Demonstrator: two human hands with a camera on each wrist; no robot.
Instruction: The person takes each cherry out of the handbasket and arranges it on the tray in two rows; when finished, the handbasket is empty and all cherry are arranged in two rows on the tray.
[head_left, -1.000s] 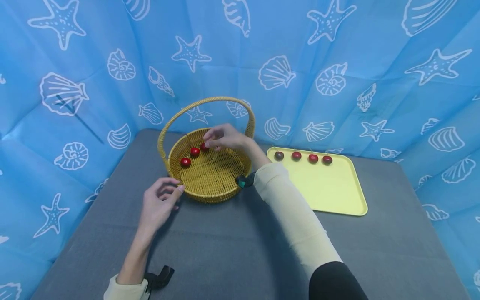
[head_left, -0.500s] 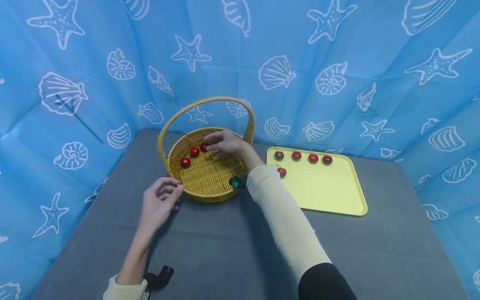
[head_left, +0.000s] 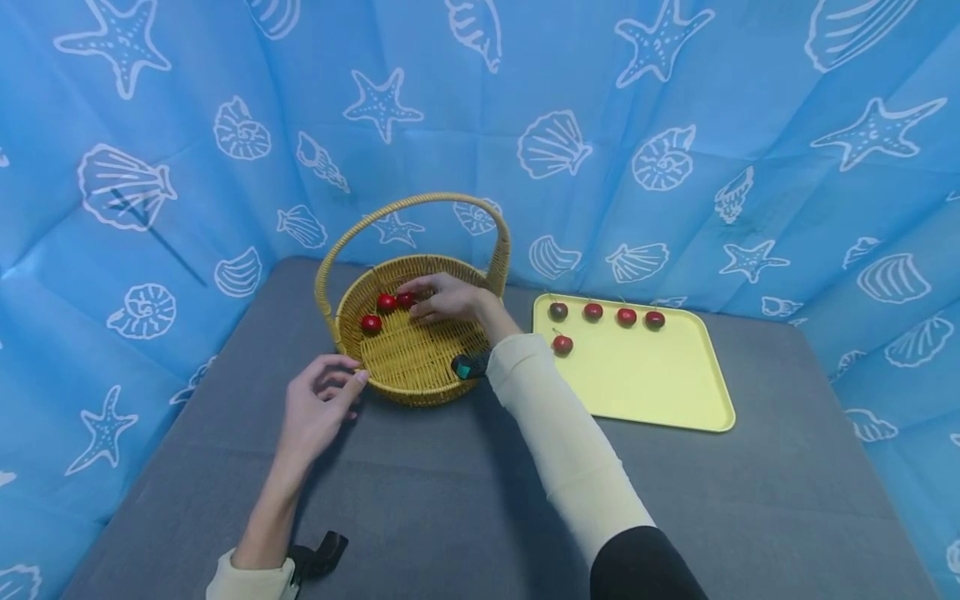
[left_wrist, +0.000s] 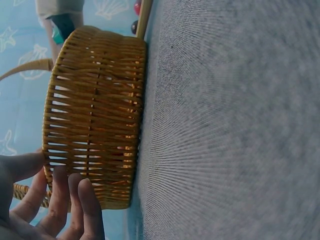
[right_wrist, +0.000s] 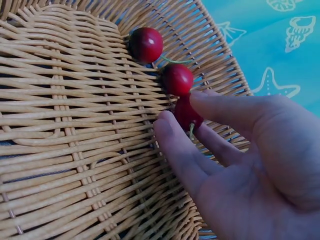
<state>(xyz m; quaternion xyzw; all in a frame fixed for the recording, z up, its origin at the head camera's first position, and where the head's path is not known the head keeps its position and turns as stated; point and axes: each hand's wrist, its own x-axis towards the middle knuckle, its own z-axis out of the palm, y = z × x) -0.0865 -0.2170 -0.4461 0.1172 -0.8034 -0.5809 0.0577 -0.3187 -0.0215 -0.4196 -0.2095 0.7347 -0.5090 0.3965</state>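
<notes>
A wicker basket [head_left: 416, 358] with a tall arched handle stands on the grey cloth. My left hand [head_left: 318, 408] holds its front-left rim; in the left wrist view the thumb lies at the rim and the fingers [left_wrist: 60, 190] against the woven outside wall. Inside the basket, my right hand [head_left: 450, 302] has thumb and fingers around a dark red cherry [right_wrist: 187, 114] with a green stem, low over the woven floor. A second cherry [right_wrist: 178, 80] sits right beside it, and a third cherry [right_wrist: 146, 45] lies farther along the wall.
To the right of the basket lies a yellow tray [head_left: 652, 383]. Several cherries [head_left: 626, 317] line its back edge, and a single cherry [head_left: 562, 344] lies nearer its left side. A blue curtain [head_left: 465, 100] with shell prints hangs close behind.
My right hand has shifted back and then down to the cherry, nudging it and its neighbour slightly left. The lone tray cherry has come out from behind the right sleeve. The left hand stays put.
</notes>
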